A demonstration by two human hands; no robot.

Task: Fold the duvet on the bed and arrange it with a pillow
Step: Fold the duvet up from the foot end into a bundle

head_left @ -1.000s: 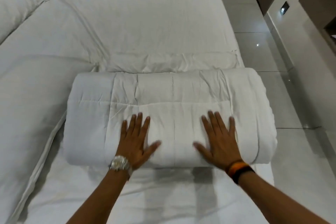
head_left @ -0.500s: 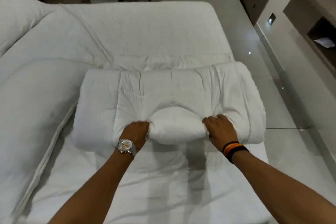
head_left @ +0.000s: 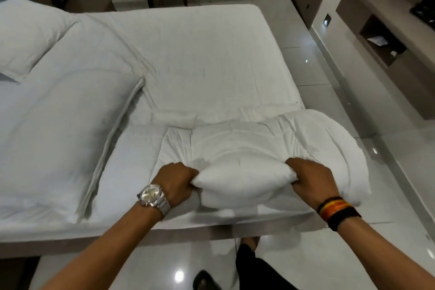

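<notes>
Left hand (head_left: 177, 180): fingers clenched into the folded white padded duvet (head_left: 270, 146).
Right hand (head_left: 310, 179): clenched likewise.
Advice: lift evenly, supporting the sagging right end beyond the white bed (head_left: 200, 59).

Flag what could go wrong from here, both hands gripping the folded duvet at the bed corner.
1. The folded white duvet bulges past the bed's right edge, so a further pull may slide it onto the tiled floor.
2. The left hand and right hand pinch only a bunched front section; the fold could come undone.
3. The large white pillow lies close to the left and could get dragged.
</notes>
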